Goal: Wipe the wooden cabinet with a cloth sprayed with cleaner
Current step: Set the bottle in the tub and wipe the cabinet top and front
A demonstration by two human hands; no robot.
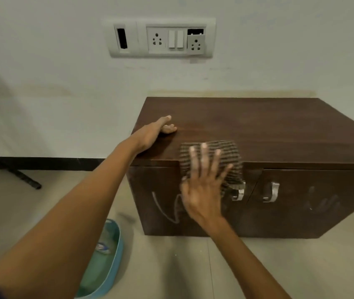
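Note:
A low dark wooden cabinet (279,134) stands on the floor against the white wall, with two doors and two metal handles (238,192). A brown striped cloth (230,154) drapes over its front top edge, above the left door. My right hand (204,186) presses flat on the cloth with fingers spread; it is blurred. My left hand (156,132) rests on the cabinet's top left corner, fingers curled on the surface. White scribble marks show on the left door (163,210) and right door (323,201).
A blue tray (115,251) with a cleaner bottle in it lies on the tiled floor, left of the cabinet and under my left arm. A black stand leg (10,169) slants across the floor at far left. A switch and socket panel (161,37) is on the wall.

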